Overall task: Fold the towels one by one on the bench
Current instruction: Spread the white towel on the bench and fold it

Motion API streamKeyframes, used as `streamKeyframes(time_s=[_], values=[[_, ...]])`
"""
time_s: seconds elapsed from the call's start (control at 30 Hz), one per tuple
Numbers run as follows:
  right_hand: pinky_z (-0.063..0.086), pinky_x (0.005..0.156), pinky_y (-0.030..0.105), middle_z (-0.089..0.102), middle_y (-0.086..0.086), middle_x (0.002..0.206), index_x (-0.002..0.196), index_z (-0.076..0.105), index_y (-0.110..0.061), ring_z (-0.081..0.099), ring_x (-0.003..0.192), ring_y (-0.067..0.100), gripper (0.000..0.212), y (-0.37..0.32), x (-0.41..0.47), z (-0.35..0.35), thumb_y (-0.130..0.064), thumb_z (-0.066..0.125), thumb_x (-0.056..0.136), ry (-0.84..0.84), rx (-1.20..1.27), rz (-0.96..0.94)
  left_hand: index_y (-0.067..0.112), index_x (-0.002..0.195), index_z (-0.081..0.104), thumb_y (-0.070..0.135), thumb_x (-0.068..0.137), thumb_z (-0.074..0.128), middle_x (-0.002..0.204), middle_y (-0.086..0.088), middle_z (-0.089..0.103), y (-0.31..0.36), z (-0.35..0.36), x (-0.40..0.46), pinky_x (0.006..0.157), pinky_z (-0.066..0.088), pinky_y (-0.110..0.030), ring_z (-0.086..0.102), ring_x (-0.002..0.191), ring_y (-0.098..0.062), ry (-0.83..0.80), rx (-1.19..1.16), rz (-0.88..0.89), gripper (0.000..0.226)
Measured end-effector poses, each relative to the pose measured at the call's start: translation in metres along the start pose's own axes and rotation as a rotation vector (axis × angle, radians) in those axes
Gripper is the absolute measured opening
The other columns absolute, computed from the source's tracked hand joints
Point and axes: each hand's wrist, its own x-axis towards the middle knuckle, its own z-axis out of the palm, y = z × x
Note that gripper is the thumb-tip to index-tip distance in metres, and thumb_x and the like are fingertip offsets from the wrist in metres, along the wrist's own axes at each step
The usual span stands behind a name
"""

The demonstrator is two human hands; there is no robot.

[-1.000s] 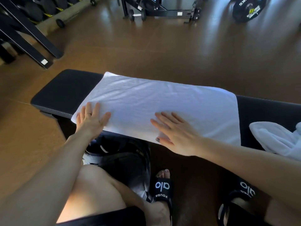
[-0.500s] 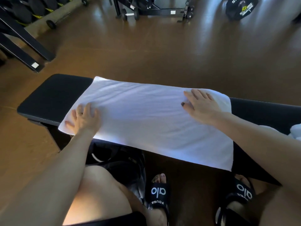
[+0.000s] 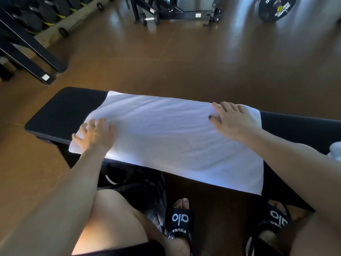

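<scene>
Left hand and right hand press towel flat (fingers spread)

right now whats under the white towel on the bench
The black bench lies under the white towel, its pad showing past both ends. The towel's near edge hangs over the bench's front. The covered pad cannot be seen. Both the left hand and right hand rest on top.

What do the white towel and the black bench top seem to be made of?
White towel: apparently soft woven cloth, perhaps cotton; matte, with fine wrinkles and a hemmed edge. Black bench top: probably padded vinyl or leather; smooth, with a slight sheen and rounded edges.
</scene>
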Motion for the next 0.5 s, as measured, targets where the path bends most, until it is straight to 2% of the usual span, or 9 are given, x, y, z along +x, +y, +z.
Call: streamKeyframes(time_s=[0.07,0.13,0.2,0.3,0.4,0.47,0.5], values=[[0.027,0.114,0.045,0.041,0.000,0.146,0.151,0.024,-0.029,0.030,0.142,0.024,0.062,-0.008,0.002,0.000,-0.058,0.018,0.097,-0.002,0.004,-0.004,0.035,0.153,0.033,0.055,0.103,0.028,0.164,-0.002,0.026,0.015,-0.004,0.002,0.122,0.005,-0.057,0.012,0.152,-0.027,0.058,0.059,0.139,0.054],[0.018,0.120,0.049,0.032,0.003,0.156,0.154,0.022,-0.028,0.021,0.148,0.027,0.060,-0.020,0.005,-0.001,-0.055,0.025,0.100,-0.012,0.034,-0.027,0.038,0.157,0.025,0.057,0.103,0.028,0.168,-0.001,0.018,0.036,-0.007,0.007,0.123,0.006,-0.056,0.008,0.155,-0.027,0.053,0.047,0.271,0.058],[0.010,0.123,0.050,0.022,0.005,0.163,0.157,0.019,-0.029,0.014,0.152,0.027,0.060,-0.035,0.010,0.000,-0.054,0.026,0.103,-0.017,0.042,-0.087,0.043,0.159,0.018,0.061,0.102,0.025,0.170,0.002,0.008,0.059,-0.006,0.017,0.123,0.003,-0.058,0.002,0.156,-0.026,-0.008,0.071,0.350,0.060],[0.007,0.123,0.050,0.015,0.004,0.166,0.159,0.013,-0.031,0.010,0.153,0.026,0.062,-0.061,0.024,0.004,-0.056,0.022,0.103,-0.041,0.058,-0.162,0.052,0.157,0.009,0.072,0.098,0.019,0.170,0.009,-0.004,0.083,-0.003,0.038,0.120,-0.002,-0.061,-0.007,0.157,-0.024,-0.148,0.107,0.359,0.064],[0.013,0.120,0.050,0.021,0.003,0.162,0.157,0.015,-0.032,0.015,0.151,0.025,0.062,-0.078,0.042,0.007,-0.059,0.018,0.101,-0.075,0.086,-0.155,0.062,0.152,0.003,0.079,0.093,0.016,0.169,0.014,-0.009,0.087,0.002,0.064,0.119,0.002,-0.061,-0.009,0.156,-0.022,-0.257,0.111,0.320,0.063],[0.021,0.115,0.049,0.030,0.000,0.154,0.152,0.023,-0.032,0.026,0.143,0.024,0.065,-0.078,0.048,0.011,-0.062,0.012,0.095,-0.046,0.047,-0.141,0.063,0.150,0.010,0.075,0.095,0.018,0.169,0.013,-0.001,0.084,0.002,0.081,0.119,0.004,-0.060,-0.003,0.156,-0.020,-0.235,0.092,0.314,0.057],[0.023,0.113,0.048,0.033,-0.002,0.150,0.150,0.025,-0.033,0.031,0.138,0.023,0.069,-0.076,0.049,0.013,-0.063,0.007,0.091,-0.025,0.017,-0.138,0.059,0.150,0.017,0.071,0.096,0.021,0.168,0.010,0.009,0.082,0.001,0.089,0.120,0.005,-0.060,0.004,0.156,-0.020,-0.197,0.070,0.319,0.055]])
